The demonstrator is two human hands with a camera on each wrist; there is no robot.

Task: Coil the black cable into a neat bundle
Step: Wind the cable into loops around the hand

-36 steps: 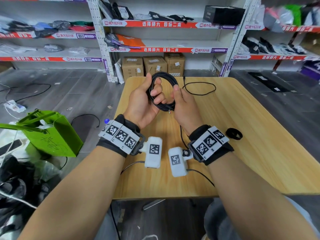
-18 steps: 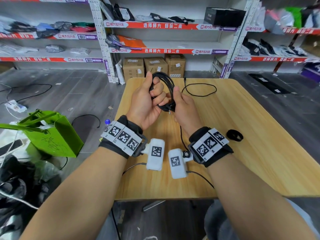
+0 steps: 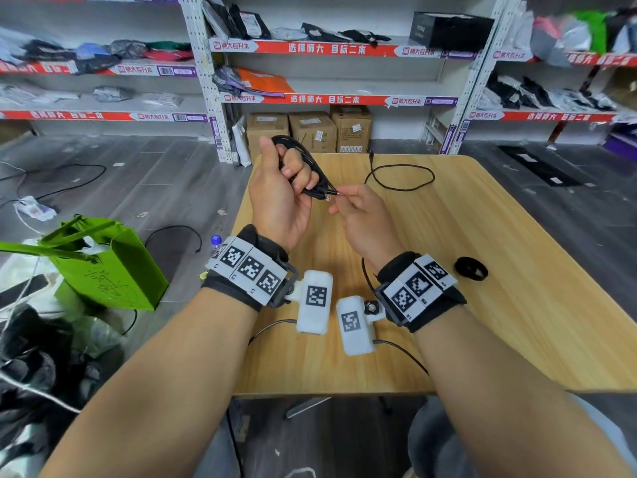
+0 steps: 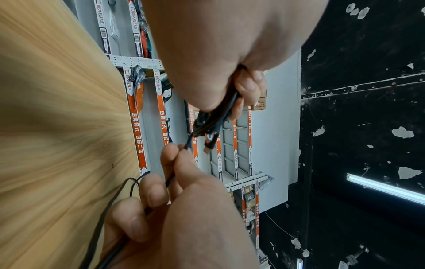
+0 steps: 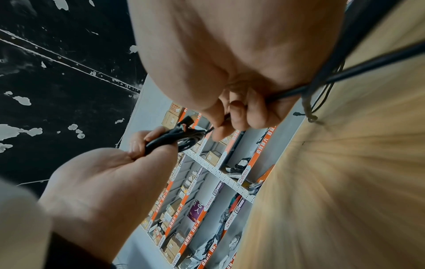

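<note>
Above the wooden table (image 3: 482,270), left hand (image 3: 279,205) clutches the black cable (image 3: 310,167) coils; right hand (image 3: 362,215), pinching the slack, should feed loops evenly.

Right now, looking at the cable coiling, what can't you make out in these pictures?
- Head view: the left hand covers much of the black cable bundle, so the loops cannot be counted.
- Head view: the right hand hides its grip on the strand.
- Head view: the plug on the table is too small to identify.
- Right wrist view: the table is blurred.
- Left wrist view: the cable is cut off at the bottom edge.
</note>
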